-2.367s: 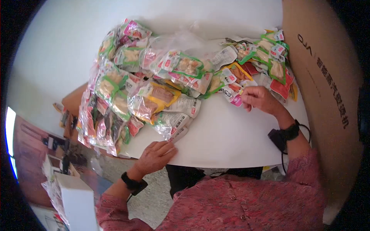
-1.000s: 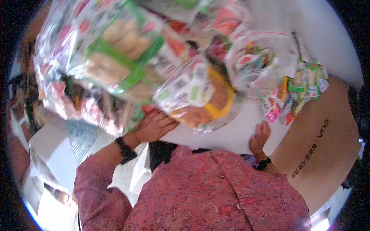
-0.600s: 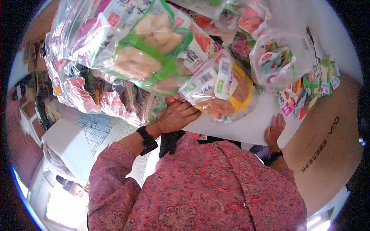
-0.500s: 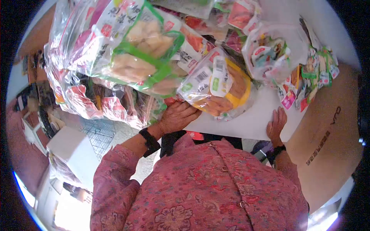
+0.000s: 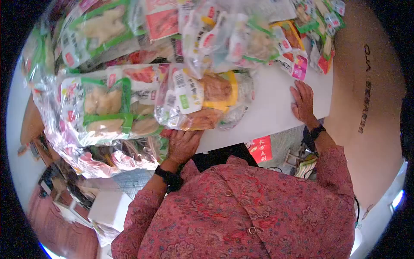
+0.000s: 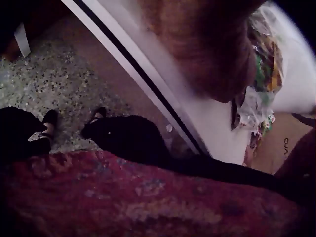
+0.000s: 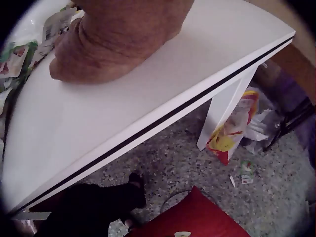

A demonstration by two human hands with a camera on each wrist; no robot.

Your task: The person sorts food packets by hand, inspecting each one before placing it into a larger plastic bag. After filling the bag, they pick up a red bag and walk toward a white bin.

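Observation:
In the head view the left hand rests at the table's front edge, its fingertips against the lower side of bagged food packets. Just above it lies a clear bag with a yellow-edged packet. The right hand lies on the white table near its right end, fingers extended, holding nothing, below a pink-marked packet. In the left wrist view the left hand is dark and its fingers are hidden. The right hand rests on the tabletop in the right wrist view, fingers mostly out of sight.
A large cardboard box stands along the table's right side. More green-edged packets lie at the back right. A white box is at the lower left. Beneath the table, a red and yellow bag stands on the speckled floor.
The head view has turned and shifted, so the packets and both hands appear displaced. Since the earliest frame, the right hand has moved from the packets to the bare tabletop. The left remains beside the bags.

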